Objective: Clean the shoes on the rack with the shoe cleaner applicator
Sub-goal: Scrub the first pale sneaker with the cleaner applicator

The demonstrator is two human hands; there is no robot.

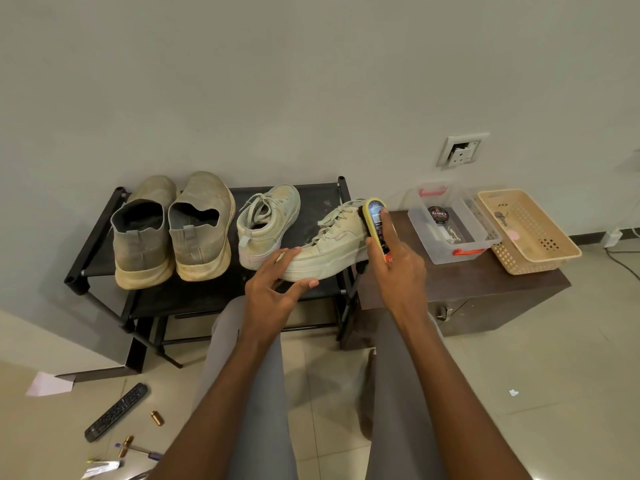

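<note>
Floor, nearest: a black remote (116, 411), a small brass cylinder (157, 418), a pink paper (50, 384) and a few small tools at the lower left edge, too small to identify.

Both forearms extend forward over grey-trousered legs (258, 386).

Left hand (273, 289): fingers spread and nearly straight, fingertips touching the side and sole edge of the sneaker (329, 249) at its near end. It steadies the shoe; no finger curls round it.

Right hand (394, 261): wrapped round the applicator (375, 220), index finger laid straight along its labelled face. The applicator is yellow-edged, stands nearly upright, and its left side presses against the right side of the sneaker.

The sneaker sits tilted at the right end of the black rack (104, 237), part of it overhanging the rack's right edge.

Further back on the rack: a second matching sneaker (268, 225) just left of the first, then a pair of beige slip-ons (173, 233), heels toward the camera, side by side and touching.

Right of the rack, a dark brown surface (485, 292) carries a clear box (453, 228) with red clips, a round polish tin (437, 214) inside it, and a beige basket (528, 230) beside it.

Wall behind: a socket (462, 150).
</note>
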